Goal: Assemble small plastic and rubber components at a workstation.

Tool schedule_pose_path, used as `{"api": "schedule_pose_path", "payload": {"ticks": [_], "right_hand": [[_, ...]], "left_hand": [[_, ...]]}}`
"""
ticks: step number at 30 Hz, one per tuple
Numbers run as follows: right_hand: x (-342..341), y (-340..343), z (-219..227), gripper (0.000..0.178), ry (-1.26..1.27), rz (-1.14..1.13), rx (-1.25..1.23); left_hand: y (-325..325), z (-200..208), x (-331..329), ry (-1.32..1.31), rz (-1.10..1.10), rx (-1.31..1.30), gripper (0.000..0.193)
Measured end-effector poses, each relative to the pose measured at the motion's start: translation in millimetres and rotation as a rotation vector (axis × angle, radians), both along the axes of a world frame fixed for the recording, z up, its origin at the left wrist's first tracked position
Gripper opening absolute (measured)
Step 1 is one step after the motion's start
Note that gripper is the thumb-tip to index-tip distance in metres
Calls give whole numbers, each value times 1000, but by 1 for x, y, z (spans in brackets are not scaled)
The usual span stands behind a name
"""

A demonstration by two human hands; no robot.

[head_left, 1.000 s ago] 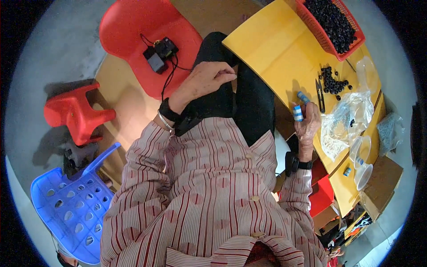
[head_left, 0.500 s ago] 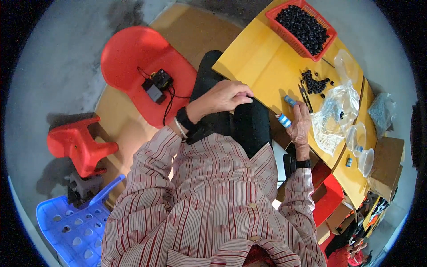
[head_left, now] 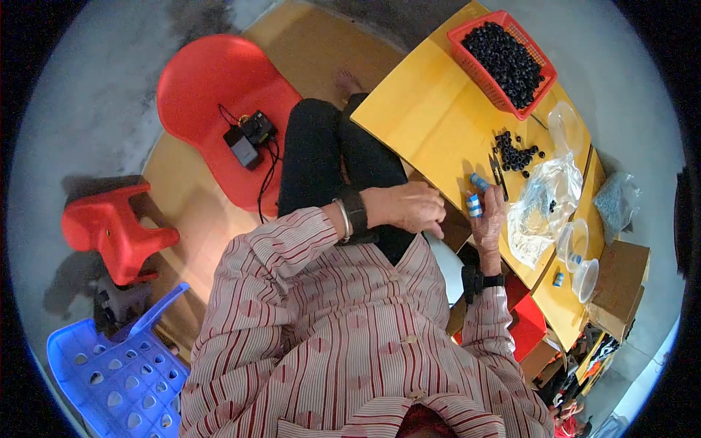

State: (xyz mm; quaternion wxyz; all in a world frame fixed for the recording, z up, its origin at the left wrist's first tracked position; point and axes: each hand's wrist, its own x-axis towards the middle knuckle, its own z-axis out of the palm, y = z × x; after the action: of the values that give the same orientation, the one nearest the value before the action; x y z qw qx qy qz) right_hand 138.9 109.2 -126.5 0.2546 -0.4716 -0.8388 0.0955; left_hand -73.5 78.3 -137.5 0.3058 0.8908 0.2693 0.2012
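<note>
My left hand (head_left: pixel 413 207) is held over my lap, left of the yellow table's (head_left: pixel 409 109) near edge. Its fingers curl in toward the thumb, and whatever they hold is hidden. At that table edge rests my right hand (head_left: pixel 489 217), thumb and index finger apart, with nothing visible between them. Blue-and-white wrapping covers both of those digits. Just beyond it lies a pair of dark scissors or snips (head_left: pixel 497 175). Several small black rings (head_left: pixel 517 155) are scattered past them. To the right of the hand is a crumpled clear plastic bag (head_left: pixel 537 208) with pale contents.
A red basket (head_left: pixel 537 111) full of black rings stands at the far end. Clear cups (head_left: pixel 585 281), a small blue roll (head_left: pixel 558 279), a bag of bluish bits (head_left: pixel 617 201) and a cardboard box (head_left: pixel 621 281) are rightward. Left are a red chair (head_left: pixel 197 80) with electronics and a red stool (head_left: pixel 109 226).
My left hand has come back and to the right, away from the table corner and nearer my right hand. The right thumb and index finger have drawn closer together.
</note>
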Motion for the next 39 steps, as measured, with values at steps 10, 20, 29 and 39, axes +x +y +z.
{"api": "schedule_pose_path", "payload": {"ticks": [10, 20, 29, 39], "right_hand": [[7, 4, -8, 23, 41, -12, 9], [9, 2, -9, 21, -23, -17, 75], [16, 1, -16, 17, -105, -77, 108], [10, 3, -10, 19, -265, -109, 165]], "left_hand": [[20, -35, -4, 411, 151, -23, 67], [12, -33, 4, 316, 137, 148, 64], [14, -27, 11, 328, 123, 25, 59], [16, -54, 22, 314, 19, 169, 42]]}}
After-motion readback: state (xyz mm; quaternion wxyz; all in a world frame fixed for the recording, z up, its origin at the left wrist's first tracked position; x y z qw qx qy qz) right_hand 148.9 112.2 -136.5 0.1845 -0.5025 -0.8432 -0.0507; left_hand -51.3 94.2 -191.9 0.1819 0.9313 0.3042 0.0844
